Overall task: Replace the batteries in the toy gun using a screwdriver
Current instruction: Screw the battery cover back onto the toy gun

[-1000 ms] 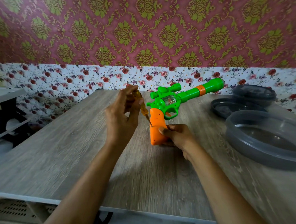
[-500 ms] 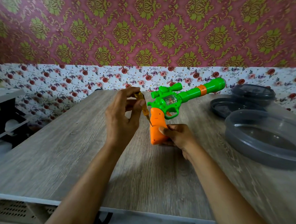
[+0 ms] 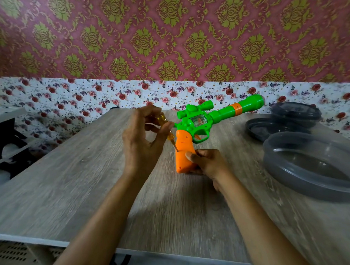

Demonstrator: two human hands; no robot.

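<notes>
A toy gun [image 3: 199, 124] with a green body, long green barrel and orange grip stands grip-down on the wooden table [image 3: 86, 188]. My right hand [image 3: 206, 163] grips the lower part of the orange grip from the right. My left hand [image 3: 142, 142] pinches a small screwdriver [image 3: 170, 135] with an amber see-through handle. Its thin tip rests on the left face of the orange grip, at a small hole. No batteries are in sight.
At the right stand three grey plastic pieces: a large round container [image 3: 314, 166], a flat lid [image 3: 271, 130] behind it and a smaller lidded tub [image 3: 295, 113] at the back. A flowered wall runs behind the table. A white shelf [image 3: 4, 113] is at the left.
The gun, the screwdriver tip and both hands stay in nearly the same place. My left fingers have shifted a little around the screwdriver handle.
</notes>
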